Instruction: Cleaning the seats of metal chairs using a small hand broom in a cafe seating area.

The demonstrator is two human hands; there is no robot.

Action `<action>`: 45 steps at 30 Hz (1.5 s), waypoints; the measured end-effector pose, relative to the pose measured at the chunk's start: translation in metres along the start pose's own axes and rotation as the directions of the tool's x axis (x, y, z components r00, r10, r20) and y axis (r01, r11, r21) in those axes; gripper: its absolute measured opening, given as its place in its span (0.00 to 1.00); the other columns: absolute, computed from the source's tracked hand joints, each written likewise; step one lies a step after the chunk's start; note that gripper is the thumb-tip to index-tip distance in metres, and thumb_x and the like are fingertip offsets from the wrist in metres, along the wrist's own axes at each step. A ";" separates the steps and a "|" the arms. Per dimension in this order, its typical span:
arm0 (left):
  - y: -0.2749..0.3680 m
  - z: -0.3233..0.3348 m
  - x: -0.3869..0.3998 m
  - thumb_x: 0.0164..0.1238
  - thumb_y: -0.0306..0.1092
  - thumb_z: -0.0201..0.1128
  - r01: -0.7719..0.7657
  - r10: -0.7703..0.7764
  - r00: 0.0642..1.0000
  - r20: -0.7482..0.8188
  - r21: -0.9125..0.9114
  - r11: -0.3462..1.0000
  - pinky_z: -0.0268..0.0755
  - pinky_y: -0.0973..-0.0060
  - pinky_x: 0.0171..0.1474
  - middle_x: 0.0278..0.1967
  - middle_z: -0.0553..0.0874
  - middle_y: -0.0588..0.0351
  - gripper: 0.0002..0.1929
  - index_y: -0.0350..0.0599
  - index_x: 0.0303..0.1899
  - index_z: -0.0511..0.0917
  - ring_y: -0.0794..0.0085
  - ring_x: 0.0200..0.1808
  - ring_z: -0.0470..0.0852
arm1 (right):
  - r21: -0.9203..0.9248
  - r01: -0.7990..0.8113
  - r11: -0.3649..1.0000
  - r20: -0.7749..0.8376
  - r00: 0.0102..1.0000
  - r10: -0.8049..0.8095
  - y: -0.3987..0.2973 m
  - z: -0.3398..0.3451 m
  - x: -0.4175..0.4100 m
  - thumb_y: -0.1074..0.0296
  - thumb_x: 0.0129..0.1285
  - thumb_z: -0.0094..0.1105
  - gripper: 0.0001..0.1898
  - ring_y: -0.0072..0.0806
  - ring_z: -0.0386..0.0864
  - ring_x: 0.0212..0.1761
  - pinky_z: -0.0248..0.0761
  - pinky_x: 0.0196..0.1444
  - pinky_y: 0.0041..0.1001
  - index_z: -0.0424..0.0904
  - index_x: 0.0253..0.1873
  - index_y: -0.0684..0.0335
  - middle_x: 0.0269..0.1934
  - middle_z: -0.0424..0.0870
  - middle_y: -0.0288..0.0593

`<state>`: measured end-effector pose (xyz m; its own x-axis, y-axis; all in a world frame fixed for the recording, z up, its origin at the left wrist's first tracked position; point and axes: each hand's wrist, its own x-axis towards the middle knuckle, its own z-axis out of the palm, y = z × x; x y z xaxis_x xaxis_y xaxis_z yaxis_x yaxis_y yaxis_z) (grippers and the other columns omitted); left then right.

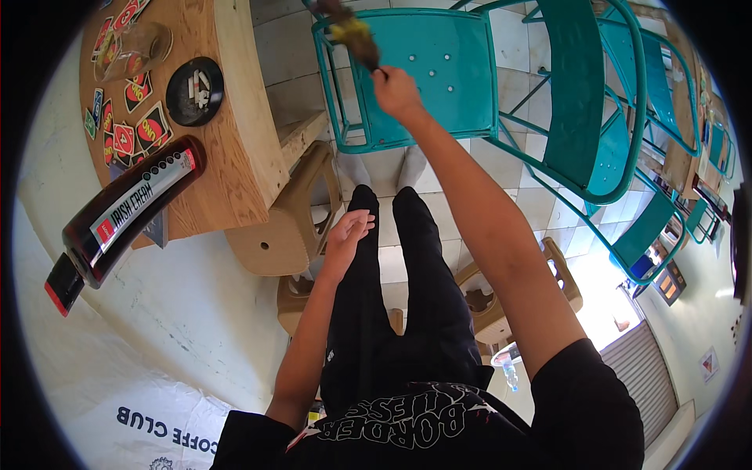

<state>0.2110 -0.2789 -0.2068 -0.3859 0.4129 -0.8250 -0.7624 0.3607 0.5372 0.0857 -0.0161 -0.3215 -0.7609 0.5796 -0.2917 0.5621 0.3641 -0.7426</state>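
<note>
My right hand [399,93] grips the dark handle of a brown and yellow feather duster [355,38], blurred and partly cut off by the upper edge of the view. Below the duster is the seat of a teal metal chair [435,108], with several small pale holes in it. Whether the feathers touch the seat cannot be told. My left hand [348,238] holds nothing. Its fingers are loosely bent, and it hangs in front of my left leg, near a tan plastic stool [282,241].
On the wooden table [235,170] at left are a dark bottle [135,205], a black ashtray [182,111] with cigarette butts, a clear glass vessel [132,53] and scattered Uno cards [154,129]. Other teal chairs [643,235] crowd the right. A white printed sack [158,393] lies lower left.
</note>
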 end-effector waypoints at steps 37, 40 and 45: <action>-0.009 -0.008 -0.005 0.78 0.47 0.50 0.021 -0.021 1.000 -0.007 0.014 1.000 0.69 0.67 0.63 0.54 0.80 0.46 0.22 0.37 0.60 0.72 0.63 0.57 0.80 | -0.247 0.394 0.886 0.532 0.819 -0.216 0.026 -0.096 0.082 0.44 0.70 0.50 0.25 0.32 0.73 0.21 0.66 0.29 0.33 0.85 0.34 0.61 0.20 0.78 0.45; -0.008 -0.015 -0.009 0.78 0.47 0.49 0.021 -0.020 1.000 -0.022 0.021 1.000 0.69 0.67 0.63 0.55 0.80 0.46 0.23 0.37 0.60 0.72 0.62 0.57 0.80 | -0.235 0.313 0.920 0.473 0.864 -0.173 -0.013 -0.092 0.093 0.49 0.69 0.51 0.23 0.45 0.78 0.27 0.70 0.34 0.40 0.83 0.36 0.65 0.26 0.81 0.53; -0.009 -0.010 -0.006 0.78 0.48 0.50 0.003 -0.003 1.000 -0.011 0.024 1.000 0.69 0.67 0.63 0.54 0.80 0.46 0.23 0.38 0.60 0.72 0.63 0.57 0.80 | -0.331 0.321 0.887 0.459 0.876 -0.146 0.013 -0.083 0.074 0.50 0.70 0.50 0.24 0.55 0.79 0.29 0.71 0.34 0.47 0.80 0.33 0.69 0.26 0.81 0.60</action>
<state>0.2145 -0.2931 -0.2082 -0.3896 0.4029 -0.8282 -0.7507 0.3821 0.5390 0.0641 0.0921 -0.3027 -0.8979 0.1203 -0.4234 0.3615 0.7504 -0.5534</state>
